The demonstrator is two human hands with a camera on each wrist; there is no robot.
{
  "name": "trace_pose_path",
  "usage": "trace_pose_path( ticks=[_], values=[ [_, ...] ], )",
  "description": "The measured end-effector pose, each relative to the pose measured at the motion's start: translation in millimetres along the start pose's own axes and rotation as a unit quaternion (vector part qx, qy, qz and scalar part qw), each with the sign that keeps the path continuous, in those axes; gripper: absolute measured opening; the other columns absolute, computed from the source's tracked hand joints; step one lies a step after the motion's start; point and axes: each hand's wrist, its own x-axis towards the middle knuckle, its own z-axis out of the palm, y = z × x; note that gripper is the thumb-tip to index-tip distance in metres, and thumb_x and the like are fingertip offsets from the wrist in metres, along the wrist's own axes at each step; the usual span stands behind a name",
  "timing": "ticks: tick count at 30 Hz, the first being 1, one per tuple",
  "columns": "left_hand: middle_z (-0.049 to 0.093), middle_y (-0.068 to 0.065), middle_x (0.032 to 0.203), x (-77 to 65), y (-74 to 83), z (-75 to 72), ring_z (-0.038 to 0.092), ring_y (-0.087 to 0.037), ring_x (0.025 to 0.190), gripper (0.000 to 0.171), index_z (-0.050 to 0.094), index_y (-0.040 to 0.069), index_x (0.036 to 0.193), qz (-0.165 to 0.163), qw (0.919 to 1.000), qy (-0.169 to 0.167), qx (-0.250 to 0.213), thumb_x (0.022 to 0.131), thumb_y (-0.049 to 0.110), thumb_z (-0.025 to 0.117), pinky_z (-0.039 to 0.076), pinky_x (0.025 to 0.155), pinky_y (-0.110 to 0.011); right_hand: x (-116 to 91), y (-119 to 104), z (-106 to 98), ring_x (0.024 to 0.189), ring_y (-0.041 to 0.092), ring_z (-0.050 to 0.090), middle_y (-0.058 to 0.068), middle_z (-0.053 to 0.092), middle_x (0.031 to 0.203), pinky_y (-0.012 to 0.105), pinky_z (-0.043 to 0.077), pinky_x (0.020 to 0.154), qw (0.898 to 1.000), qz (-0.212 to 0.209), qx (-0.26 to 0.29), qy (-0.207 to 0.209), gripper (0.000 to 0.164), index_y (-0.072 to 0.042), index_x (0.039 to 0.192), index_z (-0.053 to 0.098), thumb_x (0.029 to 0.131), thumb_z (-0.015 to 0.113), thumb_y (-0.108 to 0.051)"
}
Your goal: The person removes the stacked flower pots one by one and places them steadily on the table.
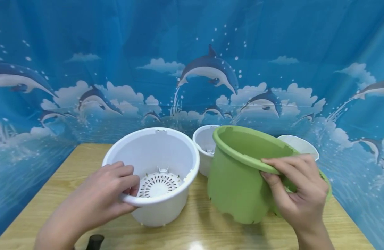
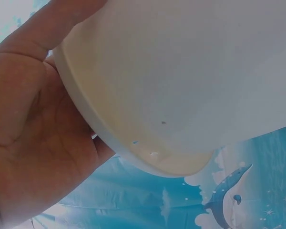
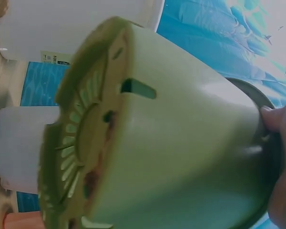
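Observation:
My left hand [image 1: 114, 187] grips the near-left rim of a white plastic flowerpot [image 1: 160, 213], fingers inside and thumb outside. Round its slotted floor, some small holes and drainage slits show. In the left wrist view the pot's smooth outer wall [image 2: 190, 81] fills most of the picture beside the palm [image 2: 43, 138]. On the right, my right hand [image 1: 299, 189] pinches the rim of a green flowerpot [image 1: 239, 187], thumb outside below the lip. This pot is tilted, and in the right wrist view its slotted underside [image 3: 93, 129] has brownish stains.
Behind the two pots stand a smaller white pot [image 1: 204, 163] and another white container [image 1: 299, 144], partly hidden by the green one. An orange object [image 3: 21, 220] peeks in low in the right wrist view. A black cylindrical object [image 1: 95, 241] is at the wooden table's [image 1: 195, 229] near edge.

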Motion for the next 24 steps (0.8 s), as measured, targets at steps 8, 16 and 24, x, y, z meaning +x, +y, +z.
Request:
trace_pose_path(
  ticks=[8, 16, 24],
  values=[
    [0.038, 0.022, 0.073, 0.7, 0.0, -0.6, 0.036, -0.003, 0.069, 0.037, 0.049, 0.035, 0.074, -0.005, 1.0, -0.005, 0.004, 0.066, 0.024, 0.084, 0.035, 0.061, -0.021, -1.4, 0.5, -2.3, 0.079, 0.015, 0.052, 0.01, 0.071, 0.08, 0.018, 0.038, 0.081, 0.994, -0.019, 0.001, -0.105, 0.031, 0.004, 0.087, 0.077, 0.093, 0.071, -0.026],
    [0.038, 0.021, 0.073, 0.7, -0.4, -0.1, 0.036, -0.003, 0.069, 0.038, 0.049, 0.036, 0.074, 0.0, 1.0, -0.003, -0.004, 0.065, 0.024, 0.085, 0.034, 0.061, -0.021, -4.2, 3.1, -3.1, 0.077, 0.015, 0.053, 0.005, 0.072, 0.082, 0.021, 0.038, 0.076, 0.984, -0.04, 0.002, -0.176, 0.028, -0.004, 0.093, 0.078, 0.096, 0.066, -0.029],
    [0.038, 0.021, 0.073, 1.2, 0.1, -1.0, 0.037, -0.003, 0.07, 0.037, 0.05, 0.036, 0.074, -0.007, 0.9999, -0.014, -0.001, 0.067, 0.026, 0.085, 0.036, 0.061, -0.021, -4.7, 6.1, -0.9, 0.073, 0.014, 0.054, 0.003, 0.07, 0.08, 0.023, 0.039, 0.065, 0.976, -0.08, 0.037, -0.2, 0.025, -0.003, 0.092, 0.077, 0.096, 0.066, -0.025]
  ],
)
